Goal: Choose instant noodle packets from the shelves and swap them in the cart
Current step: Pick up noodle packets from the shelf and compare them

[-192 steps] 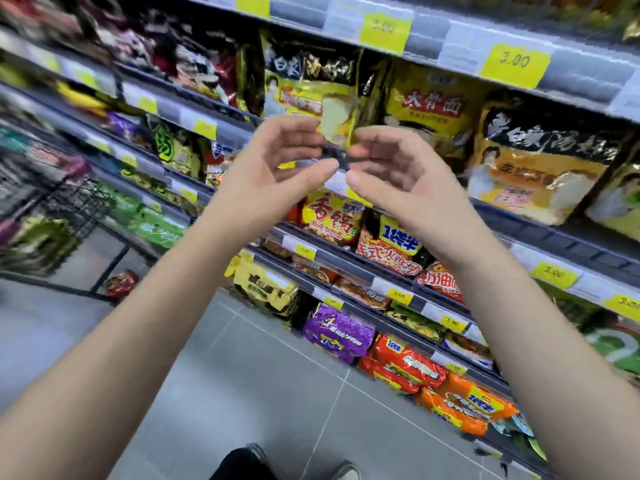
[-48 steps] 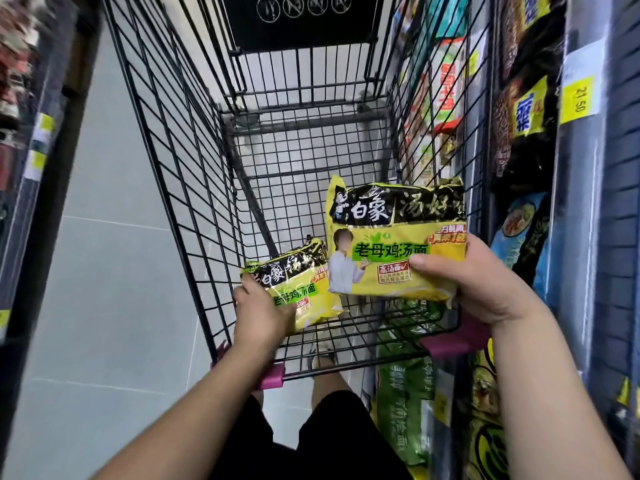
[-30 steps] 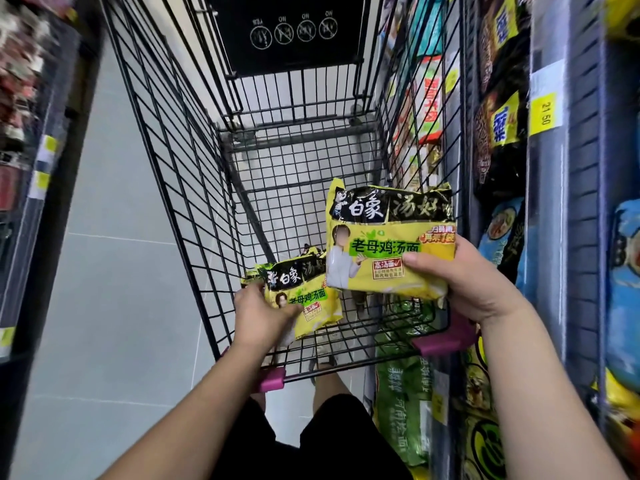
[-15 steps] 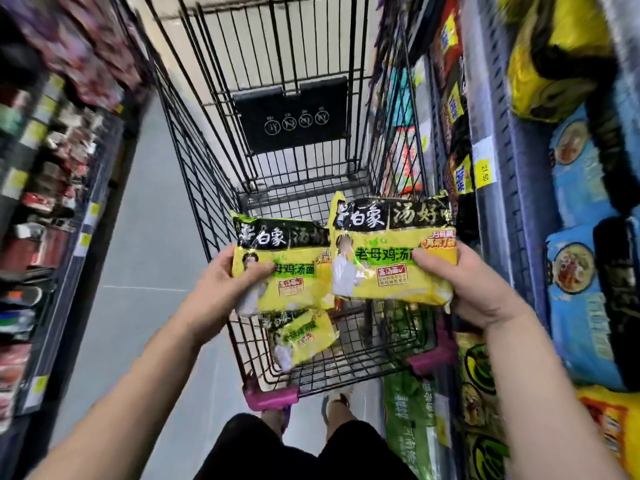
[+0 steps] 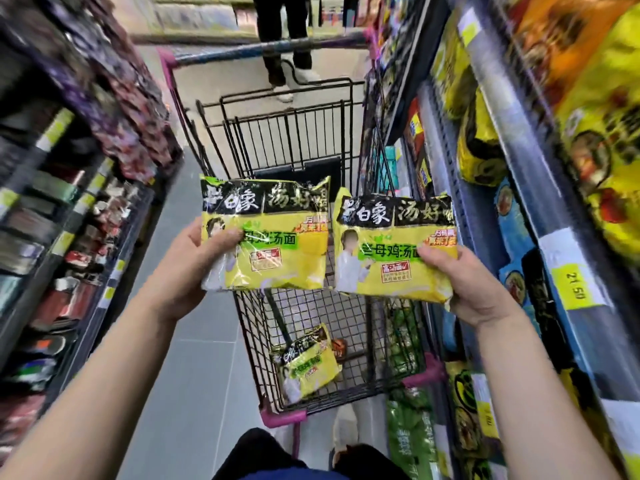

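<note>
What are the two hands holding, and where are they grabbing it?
The left hand grips one yellow noodle packet by its left edge, thumb on front. The right hand grips a second packet by its right edge.

1. Bright, even overhead store light; shadows faint.
2. Left packet and right packet are sharp, film glinting.
3. Left shelves and right shelves smear with motion blur.
4. Wide-angle lens bends the edges.

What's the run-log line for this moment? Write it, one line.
left hand: holds left packet | right hand: holds right packet | cart: third packet lying inside | both held above cart
</note>
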